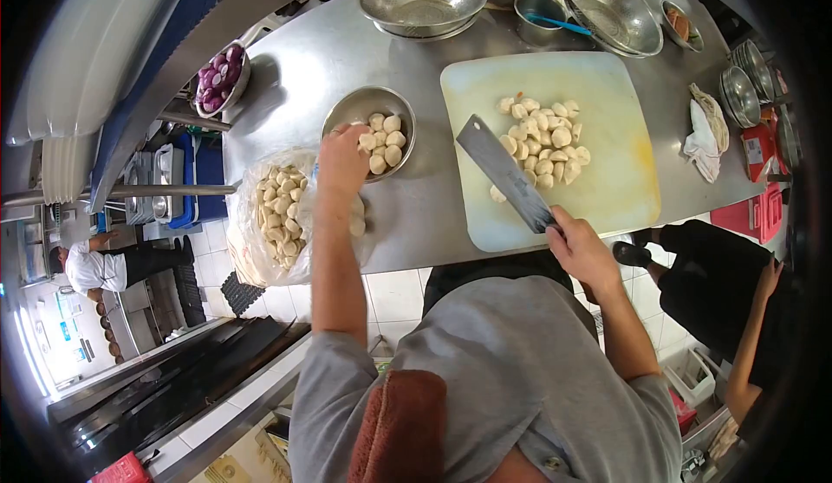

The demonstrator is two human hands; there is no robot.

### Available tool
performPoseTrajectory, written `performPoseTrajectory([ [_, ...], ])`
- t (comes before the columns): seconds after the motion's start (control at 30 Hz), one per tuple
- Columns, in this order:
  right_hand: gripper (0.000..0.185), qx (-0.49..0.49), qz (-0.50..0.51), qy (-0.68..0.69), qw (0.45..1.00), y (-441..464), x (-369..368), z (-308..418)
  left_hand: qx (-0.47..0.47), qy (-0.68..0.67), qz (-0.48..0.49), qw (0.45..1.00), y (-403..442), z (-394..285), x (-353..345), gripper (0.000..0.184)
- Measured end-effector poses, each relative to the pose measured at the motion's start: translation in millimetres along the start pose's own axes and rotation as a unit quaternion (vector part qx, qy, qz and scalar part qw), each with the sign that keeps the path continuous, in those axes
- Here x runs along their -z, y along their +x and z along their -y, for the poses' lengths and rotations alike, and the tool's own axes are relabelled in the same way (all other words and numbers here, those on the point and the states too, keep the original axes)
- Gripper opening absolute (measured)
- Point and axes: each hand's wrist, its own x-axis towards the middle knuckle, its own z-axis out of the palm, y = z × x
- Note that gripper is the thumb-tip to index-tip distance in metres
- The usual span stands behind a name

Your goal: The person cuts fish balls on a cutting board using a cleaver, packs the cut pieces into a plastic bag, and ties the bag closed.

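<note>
My right hand (pixel 585 249) is closed around the handle of a cleaver (pixel 507 175). Its broad blade slants over the left part of a pale cutting board (pixel 607 84), beside a pile of pale pieces (pixel 546 141) that look like cut fish balls. My left hand (pixel 345 158) reaches over the near-left rim of a metal bowl (pixel 407 123), fingers curled at the fish balls (pixel 393 139) inside; its fingertips are partly hidden. Under my left forearm and to its left lies a clear plastic bag (pixel 247 232) full of more fish balls (pixel 282 210).
Perforated metal bowls (pixel 423 0) and a metal cup (pixel 539 15) with a blue-handled utensil line the far edge. Purple onions (pixel 220 77) fill a bowl at left. A white cloth (pixel 703 149) lies right. One person (pixel 95 266) stands far left, another (pixel 719 292) close at right.
</note>
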Motion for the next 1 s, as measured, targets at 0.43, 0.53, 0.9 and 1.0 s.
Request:
performPoseTrajectory([
  [0.43,0.026,0.027,0.043,-0.015,0.999,-11,7,12,0.060,0.016,0.174,0.983,46,32,-11,0.048],
  [0.53,0.026,0.036,0.013,-0.028,0.999,-8,3,-8,0.050,0.028,0.150,0.987,44,35,-12,0.045],
  [0.9,0.028,-0.087,0.002,0.048,0.995,-3,17,-22,0.064,0.009,-0.038,0.997,39,30,-31,0.041],
  [1.0,0.024,-0.104,0.002,0.065,0.992,-4,17,-19,0.100,-0.063,-0.059,0.991,33,9,-13,0.038],
])
